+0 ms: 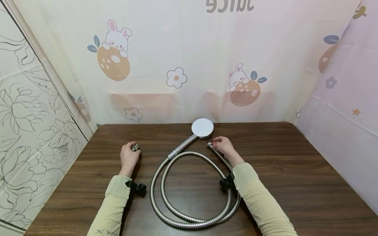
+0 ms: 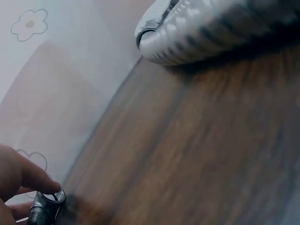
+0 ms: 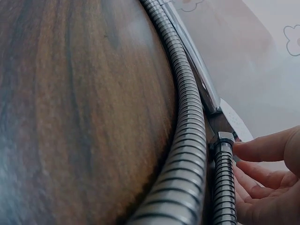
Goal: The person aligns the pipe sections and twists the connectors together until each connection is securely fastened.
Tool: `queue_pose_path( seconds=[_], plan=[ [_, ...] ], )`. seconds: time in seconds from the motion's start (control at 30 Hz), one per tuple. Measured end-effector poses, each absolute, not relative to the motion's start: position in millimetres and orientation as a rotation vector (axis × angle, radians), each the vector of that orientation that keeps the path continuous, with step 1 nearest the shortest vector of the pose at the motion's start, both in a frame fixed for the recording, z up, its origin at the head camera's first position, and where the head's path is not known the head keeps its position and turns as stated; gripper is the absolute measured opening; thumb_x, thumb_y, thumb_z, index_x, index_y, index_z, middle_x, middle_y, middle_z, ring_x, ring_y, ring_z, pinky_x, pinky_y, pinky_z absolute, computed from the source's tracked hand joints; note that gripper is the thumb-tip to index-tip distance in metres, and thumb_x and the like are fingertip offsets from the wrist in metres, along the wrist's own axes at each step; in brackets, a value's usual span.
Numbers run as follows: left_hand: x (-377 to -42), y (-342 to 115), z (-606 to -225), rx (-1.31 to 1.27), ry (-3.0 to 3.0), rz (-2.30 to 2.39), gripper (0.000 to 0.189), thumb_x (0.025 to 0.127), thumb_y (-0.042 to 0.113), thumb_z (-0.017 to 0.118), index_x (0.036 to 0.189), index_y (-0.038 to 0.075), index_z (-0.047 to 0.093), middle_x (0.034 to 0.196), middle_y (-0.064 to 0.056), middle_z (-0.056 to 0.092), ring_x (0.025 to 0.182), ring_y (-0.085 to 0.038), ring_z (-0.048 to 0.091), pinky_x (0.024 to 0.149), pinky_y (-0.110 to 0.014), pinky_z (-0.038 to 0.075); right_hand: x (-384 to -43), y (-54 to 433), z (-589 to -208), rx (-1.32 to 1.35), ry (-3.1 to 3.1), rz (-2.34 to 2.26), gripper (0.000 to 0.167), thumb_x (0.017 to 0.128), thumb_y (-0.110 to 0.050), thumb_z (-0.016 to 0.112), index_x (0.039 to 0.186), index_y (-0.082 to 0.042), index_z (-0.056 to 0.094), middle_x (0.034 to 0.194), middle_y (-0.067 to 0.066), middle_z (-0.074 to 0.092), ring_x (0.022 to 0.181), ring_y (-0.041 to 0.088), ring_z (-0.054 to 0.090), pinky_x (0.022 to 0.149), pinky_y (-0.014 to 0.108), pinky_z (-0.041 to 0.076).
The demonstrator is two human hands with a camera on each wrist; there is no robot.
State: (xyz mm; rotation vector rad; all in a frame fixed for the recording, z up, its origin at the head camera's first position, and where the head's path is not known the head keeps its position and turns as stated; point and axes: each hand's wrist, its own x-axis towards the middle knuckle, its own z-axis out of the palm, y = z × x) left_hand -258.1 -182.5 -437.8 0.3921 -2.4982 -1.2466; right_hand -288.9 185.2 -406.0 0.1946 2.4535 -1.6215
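Note:
A small metal pipe fitting [image 1: 135,147] is held in my left hand [image 1: 129,159], at the left of the table. In the left wrist view, the fitting [image 2: 47,205] shows a round opening with inside threads and an outside-threaded end; a fingertip rests at its rim. My right hand [image 1: 225,149] is at the free end of a coiled metal shower hose [image 1: 155,190]. In the right wrist view, the thumb is right beside the hex nut [image 3: 224,138] on that end, and the other fingers lie loosely bent along the same side. The hose's other end joins a shower head [image 1: 202,127].
The hose lies in two large loops on the dark wooden table [image 1: 295,183], between both forearms. Behind the table's far edge hangs a printed curtain [image 1: 153,39]. A black wrist mount [image 1: 226,181] on the right overlaps the hose loop in the head view.

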Motion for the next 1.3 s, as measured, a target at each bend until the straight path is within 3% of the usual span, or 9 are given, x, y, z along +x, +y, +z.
queue_pose_path(
  seconds=[0.47, 0.83, 1.13, 1.3],
  plan=[
    [-259.6, -183.0, -441.9, 0.408, -2.539, -1.253, 0.035, 0.085, 0.005, 0.055, 0.120, 0.004, 0.055, 0.121, -0.022, 0.048, 0.114, -0.039, 0.042, 0.096, -0.049, 0.033, -286.3, 188.0, -411.0, 0.165, 2.523, -1.555, 0.045, 0.079, 0.005, 0.063, 0.122, 0.005, 0.050, 0.119, 0.023, 0.056, 0.107, 0.032, 0.054, 0.081, 0.029, 0.047],
    [-257.9, -182.8, -433.3, 0.454, -2.437, -1.571, 0.033, 0.093, 0.009, 0.048, 0.126, 0.007, 0.052, 0.125, -0.016, 0.049, 0.116, -0.032, 0.044, 0.093, -0.044, 0.038, -288.1, 187.4, -411.2, 0.154, 2.519, -1.593, 0.043, 0.081, 0.006, 0.060, 0.122, 0.005, 0.050, 0.119, 0.025, 0.055, 0.109, 0.033, 0.053, 0.086, 0.032, 0.045],
    [-256.7, -180.5, -423.9, 0.415, -2.305, -1.927, 0.037, 0.097, 0.010, 0.041, 0.133, 0.004, 0.044, 0.133, -0.016, 0.043, 0.118, -0.028, 0.042, 0.094, -0.038, 0.036, -290.7, 188.4, -410.3, 0.065, 2.439, -1.691, 0.042, 0.083, 0.011, 0.054, 0.124, 0.007, 0.048, 0.120, 0.026, 0.051, 0.107, 0.032, 0.052, 0.081, 0.027, 0.047],
    [-254.0, -177.6, -418.1, 0.386, -2.266, -2.046, 0.038, 0.097, 0.012, 0.040, 0.134, 0.004, 0.042, 0.135, -0.015, 0.038, 0.112, -0.023, 0.040, 0.089, -0.034, 0.033, -291.4, 190.4, -410.5, 0.071, 2.374, -1.759, 0.042, 0.085, 0.009, 0.054, 0.126, 0.007, 0.046, 0.124, 0.026, 0.049, 0.104, 0.025, 0.054, 0.081, 0.024, 0.047]
  ],
)
